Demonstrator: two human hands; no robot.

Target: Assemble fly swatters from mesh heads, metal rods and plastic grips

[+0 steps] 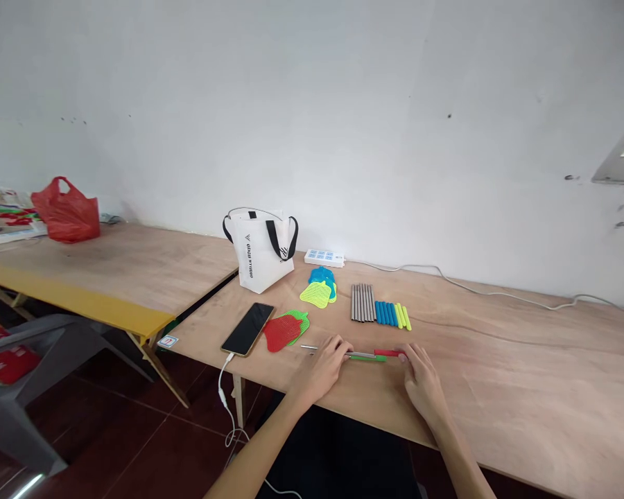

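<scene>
My left hand point(328, 365) is closed around a thin metal rod point(362, 355) lying low over the table. On that rod's right end is a red handle point(387, 353), and my right hand point(421, 374) pinches its far end. A green handle point(378, 359) lies just below, close alongside; its left part is hidden near my left fingers. To the left rest a red fly swatter head point(283, 334) and a green one point(302, 321), overlapping. Beyond my hands, several metal tubes point(362, 303) stand in a row beside several blue handles point(385, 312) and yellow handles point(403, 317).
Yellow point(316, 294) and blue swatter heads point(322, 274) lie before a power strip point(324, 258) at the wall. A white bag point(263, 256) and a plugged-in phone point(248, 329) are on the left. Another table point(150, 270) holds a red plastic bag point(67, 213).
</scene>
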